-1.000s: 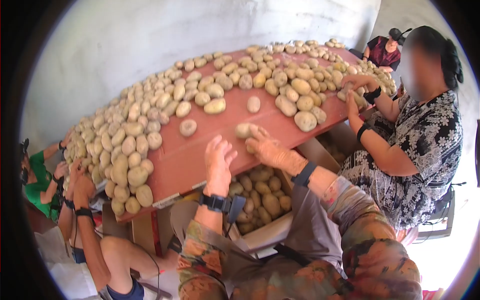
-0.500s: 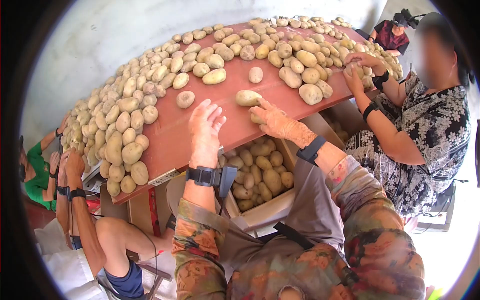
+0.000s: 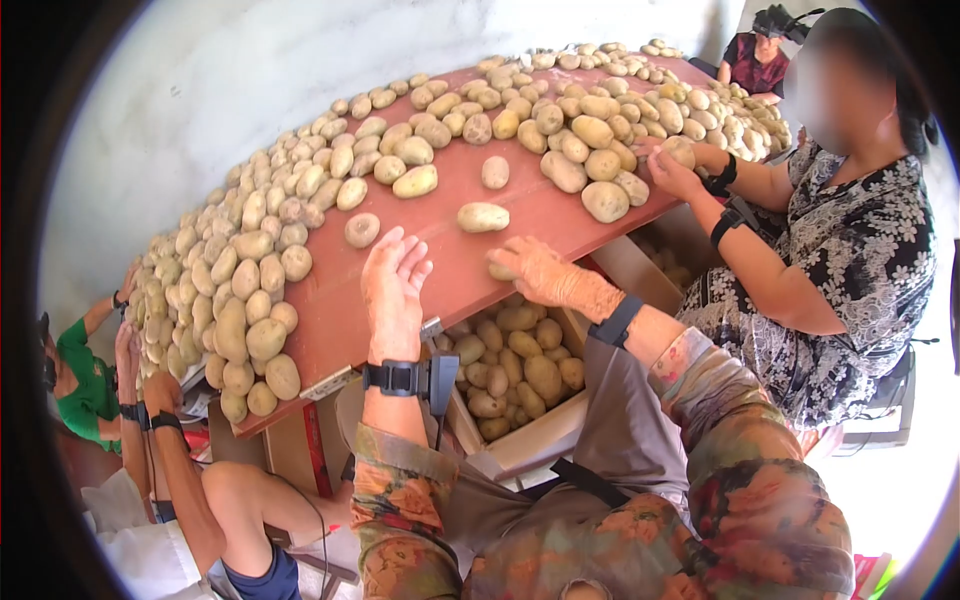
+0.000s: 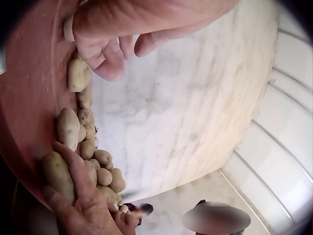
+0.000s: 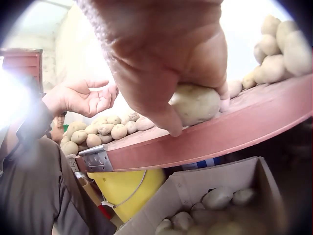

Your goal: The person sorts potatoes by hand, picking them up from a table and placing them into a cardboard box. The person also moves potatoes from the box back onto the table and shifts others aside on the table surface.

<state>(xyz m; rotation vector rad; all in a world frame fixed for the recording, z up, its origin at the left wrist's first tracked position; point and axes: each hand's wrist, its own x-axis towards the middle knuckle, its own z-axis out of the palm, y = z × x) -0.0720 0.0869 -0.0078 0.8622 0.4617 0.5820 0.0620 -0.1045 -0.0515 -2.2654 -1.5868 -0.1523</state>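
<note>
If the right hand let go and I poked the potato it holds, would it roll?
Probably: the potato looks rounded, so a poke may set it rolling. It might drop off the table too, since it sits near the edge.

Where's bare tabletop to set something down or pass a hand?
Free: red tabletop between the heaped oval tan potatoes at left and the wearer's left hand; also between that hand and the right hand, nearside of the lone oblong yellowish potato. Crowded: left end, far side along the pale wall, and the brown cardboard box below, holding potatoes.
</note>
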